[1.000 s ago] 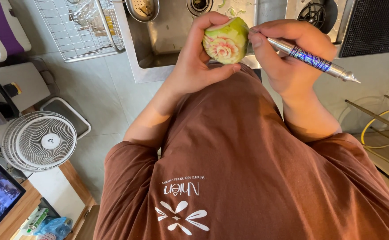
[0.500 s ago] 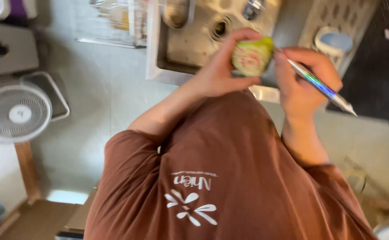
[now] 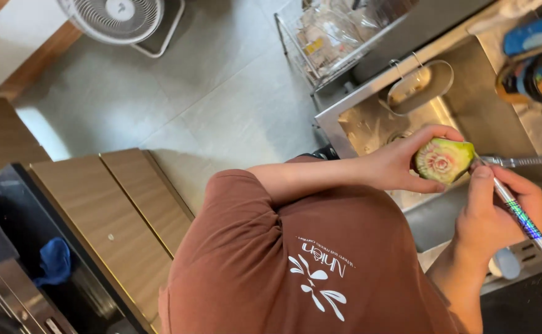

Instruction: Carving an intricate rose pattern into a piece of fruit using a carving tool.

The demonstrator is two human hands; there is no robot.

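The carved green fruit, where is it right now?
Head view, upper right: the carved green fruit sits in the left hand above the steel sink, with the right hand's pen-like tool at its edge.

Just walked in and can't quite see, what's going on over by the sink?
A person in a brown shirt stands at a steel sink. The left hand holds up a green fruit whose cut face is carved into a flower-like pattern. The right hand grips a thin pen-like carving tool with its tip at the fruit's edge. A dish rack sits beside the sink, and a fan stands on the floor.
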